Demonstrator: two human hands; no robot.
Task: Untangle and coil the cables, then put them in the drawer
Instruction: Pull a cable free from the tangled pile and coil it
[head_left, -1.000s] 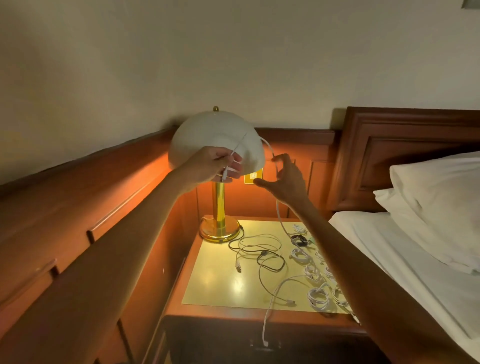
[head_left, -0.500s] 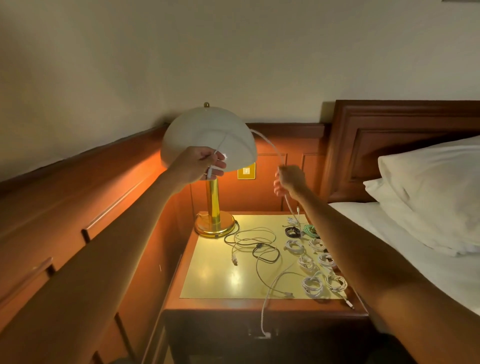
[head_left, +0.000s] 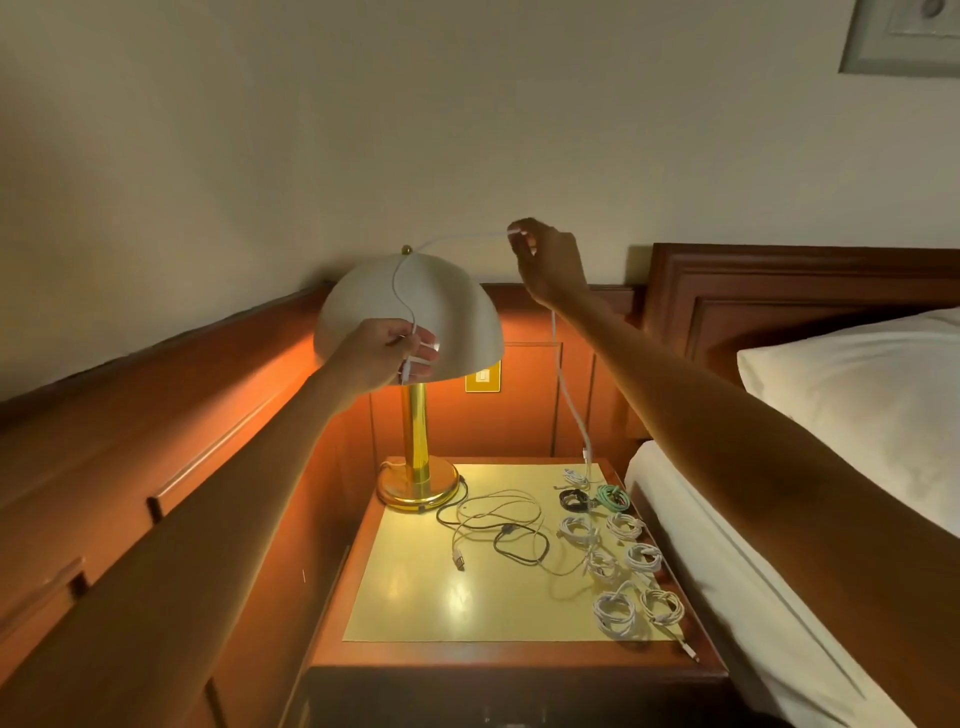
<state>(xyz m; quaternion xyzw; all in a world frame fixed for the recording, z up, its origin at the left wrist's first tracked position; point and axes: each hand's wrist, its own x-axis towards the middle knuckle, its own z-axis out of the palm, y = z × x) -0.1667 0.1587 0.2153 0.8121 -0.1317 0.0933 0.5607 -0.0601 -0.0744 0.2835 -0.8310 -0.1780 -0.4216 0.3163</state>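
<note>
A white cable (head_left: 565, 395) is stretched in the air between both hands. My left hand (head_left: 389, 353) pinches one end in front of the lamp shade. My right hand (head_left: 545, 260) is raised high near the wall and pinches the cable further along; from there the cable hangs down, its free plug dangling just above the nightstand (head_left: 488, 613). Loose tangled cables (head_left: 498, 530), white and black, lie in the middle of the nightstand. Several coiled cables (head_left: 615, 613) sit in rows along its right side, mostly white, one black (head_left: 574, 500) and one green (head_left: 613, 496).
A brass lamp (head_left: 415, 467) with a white dome shade stands at the nightstand's back left. Wood panelling runs along the left and back. A bed with white sheet and pillow (head_left: 857, 395) lies to the right. The drawer front below is dark and barely visible.
My right hand rose from beside the lamp to high near the wall, drawing the white cable up off the nightstand. My left hand kept its grip near the lamp shade.
</note>
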